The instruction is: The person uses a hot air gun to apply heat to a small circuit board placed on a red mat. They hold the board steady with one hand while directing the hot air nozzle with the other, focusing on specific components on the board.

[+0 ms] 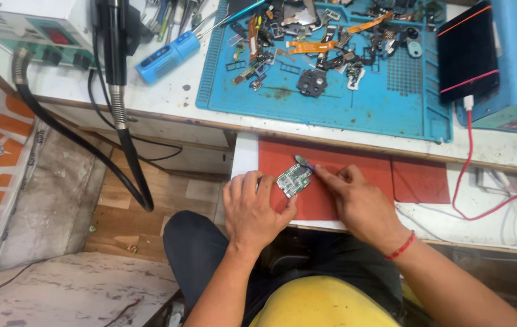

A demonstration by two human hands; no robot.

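Right now my left hand (257,209) pins the small circuit board (294,180) at its two o'clock, long axis tilted toward one; my right hand (355,197) pinches a tool (304,161) at its top edge.

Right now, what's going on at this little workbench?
A person seated at the bench steadies a small green circuit board on a red mat with the left hand. The right hand presses a thin tool against the board's top edge. Behind, a blue work mat is strewn with small loose parts, and a dark phone sits plugged into a red cable.
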